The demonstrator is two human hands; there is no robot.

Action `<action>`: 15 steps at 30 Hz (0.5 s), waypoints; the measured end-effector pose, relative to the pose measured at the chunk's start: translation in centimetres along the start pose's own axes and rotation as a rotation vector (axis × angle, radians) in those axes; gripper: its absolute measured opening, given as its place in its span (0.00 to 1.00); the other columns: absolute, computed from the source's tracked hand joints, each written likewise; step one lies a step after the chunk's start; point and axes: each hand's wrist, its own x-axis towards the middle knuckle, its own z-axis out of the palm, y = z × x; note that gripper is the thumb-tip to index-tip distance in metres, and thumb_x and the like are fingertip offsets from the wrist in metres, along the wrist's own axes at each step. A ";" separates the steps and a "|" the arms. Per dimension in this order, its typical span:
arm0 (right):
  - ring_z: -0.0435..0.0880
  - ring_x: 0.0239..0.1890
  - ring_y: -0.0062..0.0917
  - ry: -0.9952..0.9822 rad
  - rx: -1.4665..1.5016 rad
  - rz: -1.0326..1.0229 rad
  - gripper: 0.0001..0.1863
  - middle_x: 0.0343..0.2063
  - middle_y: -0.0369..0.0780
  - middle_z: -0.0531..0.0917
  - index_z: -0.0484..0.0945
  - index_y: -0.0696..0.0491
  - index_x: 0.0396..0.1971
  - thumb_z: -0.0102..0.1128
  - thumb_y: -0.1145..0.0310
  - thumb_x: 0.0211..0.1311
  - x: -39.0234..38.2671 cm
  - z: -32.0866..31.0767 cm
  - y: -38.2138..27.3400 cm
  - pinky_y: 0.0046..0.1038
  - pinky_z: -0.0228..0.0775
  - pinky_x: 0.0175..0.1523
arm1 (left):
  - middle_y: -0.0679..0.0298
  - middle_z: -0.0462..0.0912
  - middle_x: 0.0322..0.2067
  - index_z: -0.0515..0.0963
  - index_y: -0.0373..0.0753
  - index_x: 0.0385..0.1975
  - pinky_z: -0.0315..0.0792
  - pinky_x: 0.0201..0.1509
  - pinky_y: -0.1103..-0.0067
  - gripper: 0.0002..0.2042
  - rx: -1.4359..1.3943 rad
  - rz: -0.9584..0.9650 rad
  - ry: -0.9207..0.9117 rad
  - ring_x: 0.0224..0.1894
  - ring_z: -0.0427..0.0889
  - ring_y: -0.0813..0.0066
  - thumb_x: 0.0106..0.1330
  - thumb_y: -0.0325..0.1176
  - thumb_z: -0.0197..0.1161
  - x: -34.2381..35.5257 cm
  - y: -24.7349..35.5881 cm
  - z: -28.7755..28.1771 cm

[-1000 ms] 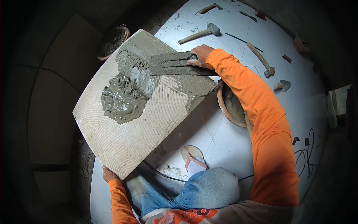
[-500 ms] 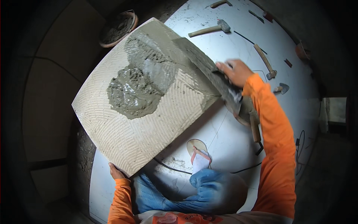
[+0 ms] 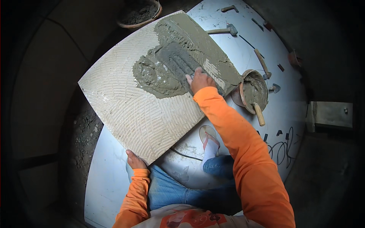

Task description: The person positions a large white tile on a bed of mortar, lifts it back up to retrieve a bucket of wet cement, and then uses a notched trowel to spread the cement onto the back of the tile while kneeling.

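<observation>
A large pale tile (image 3: 125, 110) with combed ridges on its upper face is tilted in front of me. Grey wet mortar (image 3: 157, 85) lies in a thick heap on its middle and in a smoother layer along the far right edge. My right hand (image 3: 200, 80) is closed on a flat plastering trowel (image 3: 173, 57), its blade down on the mortar beside the heap and smeared grey. The trowel's grip is hidden under my fingers. At the near left corner, my left hand (image 3: 135, 160) holds the tile, thumb on top and fingers hidden beneath.
Right of the tile stands a bucket of mortar (image 3: 243, 83) with a wooden handle (image 3: 259, 114) sticking out. On the white floor (image 3: 114, 186) lie hammers (image 3: 231, 29), a small trowel (image 3: 274, 88) and a black cable (image 3: 283, 148). Another bucket (image 3: 157, 13) stands beyond the tile.
My right hand has brought the trowel from the tile's far right edge leftward onto the mortar, laying its blade flatter. The bucket on the right is now uncovered. My left hand keeps the corner.
</observation>
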 end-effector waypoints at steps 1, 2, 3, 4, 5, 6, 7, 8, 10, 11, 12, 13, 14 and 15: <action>0.80 0.34 0.42 0.043 -0.007 0.022 0.23 0.26 0.49 0.80 0.68 0.58 0.36 0.55 0.51 0.54 0.0 0.2 0.0 0.39 0.72 0.38 | 0.53 0.75 0.43 0.67 0.23 0.45 0.63 0.52 0.77 0.34 0.013 0.025 0.005 0.44 0.73 0.66 0.66 0.56 0.35 -0.1 0.3 -0.3; 0.80 0.34 0.42 0.054 0.013 0.068 0.22 0.27 0.48 0.80 0.68 0.57 0.36 0.54 0.52 0.55 0.2 0.0 0.2 0.39 0.72 0.38 | 0.53 0.75 0.43 0.67 0.23 0.45 0.63 0.52 0.77 0.34 0.016 0.027 -0.008 0.44 0.73 0.66 0.66 0.56 0.35 0.0 0.0 -0.7; 0.80 0.34 0.42 0.058 0.012 0.082 0.22 0.27 0.48 0.80 0.68 0.57 0.36 0.54 0.52 0.55 -0.3 0.3 0.7 0.39 0.72 0.38 | 0.53 0.75 0.42 0.67 0.23 0.45 0.64 0.51 0.77 0.34 0.059 0.002 0.005 0.44 0.73 0.65 0.66 0.57 0.34 0.1 -0.6 -0.9; 0.80 0.34 0.42 0.045 0.034 0.107 0.22 0.27 0.48 0.80 0.68 0.57 0.35 0.54 0.52 0.55 -0.4 0.7 1.5 0.39 0.72 0.38 | 0.52 0.75 0.42 0.67 0.23 0.45 0.64 0.51 0.77 0.34 0.096 -0.014 0.018 0.43 0.73 0.64 0.66 0.57 0.34 0.4 -0.8 -0.9; 0.80 0.34 0.42 0.039 0.056 0.128 0.21 0.28 0.48 0.81 0.69 0.57 0.35 0.54 0.52 0.55 -0.6 0.4 1.8 0.39 0.72 0.39 | 0.52 0.75 0.42 0.67 0.23 0.45 0.64 0.51 0.77 0.34 0.085 0.002 0.004 0.43 0.73 0.64 0.66 0.57 0.34 0.5 -0.6 -0.9; 0.80 0.37 0.41 -0.011 0.086 0.188 0.23 0.31 0.49 0.80 0.69 0.58 0.37 0.55 0.52 0.55 -1.2 0.2 2.1 0.38 0.72 0.41 | 0.52 0.75 0.42 0.67 0.23 0.46 0.64 0.51 0.76 0.34 0.061 0.028 0.010 0.44 0.73 0.63 0.66 0.57 0.33 0.5 -0.4 -0.8; 0.80 0.37 0.41 0.001 0.083 0.201 0.23 0.31 0.49 0.80 0.69 0.58 0.37 0.55 0.52 0.55 -1.7 0.4 2.6 0.38 0.72 0.41 | 0.51 0.75 0.43 0.67 0.23 0.46 0.64 0.52 0.76 0.34 0.041 0.042 0.013 0.44 0.73 0.62 0.66 0.56 0.33 0.3 -0.5 -0.9; 0.80 0.38 0.41 -0.028 0.075 0.254 0.23 0.33 0.49 0.80 0.70 0.58 0.38 0.55 0.51 0.54 -2.1 0.6 3.2 0.37 0.72 0.42 | 0.51 0.75 0.43 0.67 0.23 0.46 0.64 0.52 0.76 0.34 0.036 0.045 -0.004 0.44 0.73 0.62 0.66 0.56 0.33 0.3 -0.6 -1.0; 0.78 0.43 0.42 -0.055 0.086 0.322 0.26 0.37 0.50 0.79 0.70 0.58 0.42 0.54 0.50 0.54 -2.1 0.6 4.9 0.37 0.71 0.46 | 0.50 0.74 0.43 0.67 0.23 0.47 0.63 0.52 0.75 0.34 0.034 0.037 0.021 0.44 0.72 0.61 0.67 0.56 0.33 0.5 -0.7 -0.8; 0.78 0.43 0.42 -0.054 0.083 0.333 0.26 0.37 0.50 0.79 0.70 0.58 0.42 0.54 0.50 0.54 -2.6 0.6 5.7 0.37 0.71 0.46 | 0.50 0.74 0.43 0.67 0.23 0.47 0.63 0.52 0.75 0.34 0.036 0.035 0.010 0.44 0.72 0.61 0.67 0.56 0.33 0.5 -1.0 -1.1; 0.78 0.43 0.43 -0.060 0.101 0.378 0.26 0.37 0.50 0.78 0.70 0.58 0.43 0.54 0.50 0.54 -3.0 0.5 6.5 0.37 0.71 0.46 | 0.50 0.74 0.44 0.66 0.23 0.47 0.63 0.52 0.75 0.33 0.048 0.053 0.008 0.44 0.72 0.61 0.67 0.55 0.33 0.7 -1.3 -1.4; 0.78 0.43 0.43 -0.059 0.117 0.418 0.26 0.38 0.50 0.78 0.70 0.58 0.43 0.54 0.49 0.54 -3.2 0.2 7.2 0.37 0.70 0.47 | 0.50 0.74 0.44 0.66 0.23 0.47 0.63 0.52 0.75 0.33 0.052 0.073 0.007 0.45 0.72 0.61 0.67 0.55 0.33 0.8 -1.5 -1.4; 0.78 0.43 0.43 -0.051 0.112 0.425 0.26 0.38 0.50 0.78 0.70 0.58 0.43 0.54 0.49 0.54 -3.7 0.2 7.5 0.37 0.70 0.47 | 0.50 0.74 0.44 0.66 0.23 0.47 0.63 0.52 0.75 0.33 0.046 0.072 -0.002 0.45 0.72 0.61 0.67 0.55 0.33 0.9 -1.7 -1.4; 0.77 0.43 0.44 -0.068 0.121 0.424 0.27 0.38 0.51 0.78 0.70 0.59 0.42 0.54 0.49 0.54 -4.4 0.4 7.6 0.37 0.70 0.47 | 0.50 0.73 0.44 0.66 0.23 0.47 0.63 0.52 0.75 0.33 0.023 0.047 0.004 0.45 0.72 0.62 0.67 0.55 0.34 1.0 -1.9 -1.4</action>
